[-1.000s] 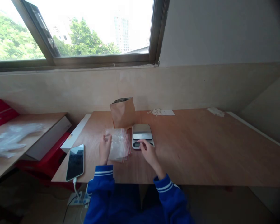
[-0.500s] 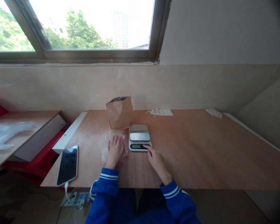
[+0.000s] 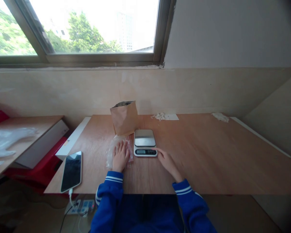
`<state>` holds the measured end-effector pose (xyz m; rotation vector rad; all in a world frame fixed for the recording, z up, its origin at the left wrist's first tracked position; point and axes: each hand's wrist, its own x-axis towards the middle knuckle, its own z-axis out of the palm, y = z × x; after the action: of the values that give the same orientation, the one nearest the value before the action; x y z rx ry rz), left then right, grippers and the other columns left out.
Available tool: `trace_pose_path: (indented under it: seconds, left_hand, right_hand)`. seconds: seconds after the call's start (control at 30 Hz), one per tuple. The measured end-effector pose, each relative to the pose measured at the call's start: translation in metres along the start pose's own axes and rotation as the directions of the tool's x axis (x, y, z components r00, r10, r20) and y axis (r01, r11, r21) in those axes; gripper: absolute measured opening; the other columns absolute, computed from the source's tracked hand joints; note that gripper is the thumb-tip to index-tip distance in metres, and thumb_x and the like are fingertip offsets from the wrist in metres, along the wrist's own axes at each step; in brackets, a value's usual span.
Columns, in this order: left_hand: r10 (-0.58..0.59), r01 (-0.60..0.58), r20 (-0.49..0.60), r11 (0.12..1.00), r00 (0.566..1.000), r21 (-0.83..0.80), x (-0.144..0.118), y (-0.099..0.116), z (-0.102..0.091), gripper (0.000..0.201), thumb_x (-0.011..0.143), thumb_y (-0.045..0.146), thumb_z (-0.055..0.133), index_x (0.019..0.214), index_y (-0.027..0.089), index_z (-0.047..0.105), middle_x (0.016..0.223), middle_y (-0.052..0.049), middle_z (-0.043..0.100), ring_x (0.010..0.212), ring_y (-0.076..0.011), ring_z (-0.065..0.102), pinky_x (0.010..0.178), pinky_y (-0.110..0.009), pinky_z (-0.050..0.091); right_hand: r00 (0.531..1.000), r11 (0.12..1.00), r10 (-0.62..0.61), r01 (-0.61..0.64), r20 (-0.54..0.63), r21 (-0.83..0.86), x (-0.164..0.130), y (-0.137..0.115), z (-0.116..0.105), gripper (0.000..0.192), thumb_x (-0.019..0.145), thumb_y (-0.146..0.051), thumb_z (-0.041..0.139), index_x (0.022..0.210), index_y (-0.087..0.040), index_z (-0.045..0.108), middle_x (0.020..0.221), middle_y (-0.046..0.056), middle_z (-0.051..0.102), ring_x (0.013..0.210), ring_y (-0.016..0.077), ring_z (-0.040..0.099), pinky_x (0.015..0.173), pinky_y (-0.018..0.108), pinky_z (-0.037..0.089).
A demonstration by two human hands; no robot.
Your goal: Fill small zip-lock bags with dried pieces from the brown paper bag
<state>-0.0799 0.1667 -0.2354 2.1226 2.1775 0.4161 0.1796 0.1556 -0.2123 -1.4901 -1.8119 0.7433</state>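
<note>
The left hand (image 3: 120, 156) lay flat and open on the clear plastic bags (image 3: 113, 149), while the right hand (image 3: 167, 160), loosely open and empty, touched the scale (image 3: 145, 143) at its near right corner.

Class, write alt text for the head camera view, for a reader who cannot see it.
A person in blue sleeves rests the left hand flat on a pile of clear plastic bags, while the right hand touches the front corner of a small kitchen scale. A brown paper bag stands behind them on the wooden table, and a phone lies at the left edge.
</note>
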Motion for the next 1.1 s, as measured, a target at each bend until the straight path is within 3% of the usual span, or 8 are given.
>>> trace_pose_path:
  seconds: [0.1,0.2,0.27,0.33,0.4,0.93,1.03,1.1]
  left_hand:
    - [0.002,-0.003,-0.009,1.000,1.000,-0.018,0.000,0.000,0.001,0.053,0.099,0.031,0.031,0.152,0.022,0.038,0.158,-0.006,0.033,0.148,-0.0223,0.026,0.122,-0.047,0.017]
    - [-0.008,0.008,-0.022,0.999,1.000,-0.036,0.000,-0.001,0.002,0.053,0.099,0.032,0.031,0.152,0.023,0.037,0.158,-0.006,0.034,0.148,-0.0217,0.026,0.122,-0.046,0.017]
    - [-0.011,0.010,-0.019,0.999,1.000,-0.044,-0.001,-0.002,0.003,0.053,0.099,0.032,0.031,0.151,0.023,0.038,0.158,-0.006,0.033,0.148,-0.0215,0.026,0.122,-0.046,0.017]
    - [-0.006,0.005,-0.017,0.999,1.000,-0.050,-0.001,-0.002,0.004,0.053,0.099,0.032,0.031,0.151,0.023,0.038,0.159,-0.006,0.033,0.148,-0.0214,0.026,0.122,-0.046,0.017]
    - [-0.005,0.004,-0.021,0.998,1.000,-0.055,-0.001,-0.003,0.005,0.053,0.099,0.032,0.031,0.151,0.023,0.038,0.158,-0.006,0.033,0.148,-0.0214,0.026,0.122,-0.046,0.016]
    - [-0.047,0.045,-0.024,0.994,0.999,-0.095,0.001,0.000,0.003,0.052,0.099,0.033,0.034,0.149,0.022,0.042,0.158,-0.006,0.036,0.148,-0.0219,0.027,0.122,-0.045,0.015]
    - [-0.063,0.070,0.049,0.984,0.997,-0.164,0.003,0.004,-0.011,0.049,0.099,0.032,0.035,0.146,0.023,0.044,0.156,-0.006,0.040,0.146,-0.0244,0.031,0.120,-0.048,0.020]
    - [-0.058,0.072,0.063,0.968,0.996,-0.241,0.006,0.013,-0.034,0.045,0.101,0.033,0.032,0.141,0.026,0.050,0.148,-0.005,0.051,0.141,-0.0263,0.040,0.116,-0.050,0.027]
  right_hand:
    - [0.950,0.986,0.118,-0.078,-0.288,0.147,-0.004,0.041,-0.007,0.040,0.089,-0.033,0.040,0.110,-0.019,0.070,0.078,0.005,0.071,0.066,0.0204,0.063,0.061,0.029,0.047]
    - [0.861,0.952,0.258,-0.150,-0.437,0.267,-0.004,0.064,-0.011,0.039,0.086,-0.040,0.042,0.101,-0.015,0.068,0.057,0.001,0.057,0.049,0.0177,0.050,0.047,0.028,0.037]
    - [0.846,0.936,0.292,-0.156,-0.447,0.317,-0.002,0.069,-0.011,0.038,0.084,-0.042,0.042,0.097,-0.015,0.066,0.053,-0.002,0.050,0.046,0.0164,0.045,0.045,0.027,0.033]
    - [0.866,0.935,0.274,-0.138,-0.419,0.327,-0.002,0.070,-0.010,0.037,0.083,-0.044,0.043,0.094,-0.016,0.065,0.052,-0.003,0.048,0.046,0.0159,0.044,0.045,0.026,0.033]
    - [0.882,0.941,0.246,-0.118,-0.402,0.318,-0.002,0.070,-0.009,0.036,0.083,-0.046,0.045,0.091,-0.017,0.065,0.053,-0.003,0.048,0.047,0.0158,0.045,0.047,0.026,0.034]
    - [0.882,0.953,0.227,-0.113,-0.413,0.283,-0.002,0.073,-0.012,0.030,0.083,-0.038,0.043,0.087,-0.018,0.065,0.054,-0.002,0.051,0.050,0.0159,0.049,0.051,0.026,0.037]
    - [0.880,0.950,0.231,-0.112,-0.414,0.292,-0.002,0.073,-0.013,0.031,0.083,-0.039,0.043,0.086,-0.017,0.065,0.054,-0.002,0.050,0.049,0.0156,0.048,0.048,0.025,0.036]
    - [0.883,0.949,0.229,-0.108,-0.409,0.296,-0.002,0.073,-0.013,0.032,0.083,-0.040,0.043,0.087,-0.017,0.065,0.053,-0.003,0.050,0.048,0.0155,0.048,0.047,0.025,0.035]
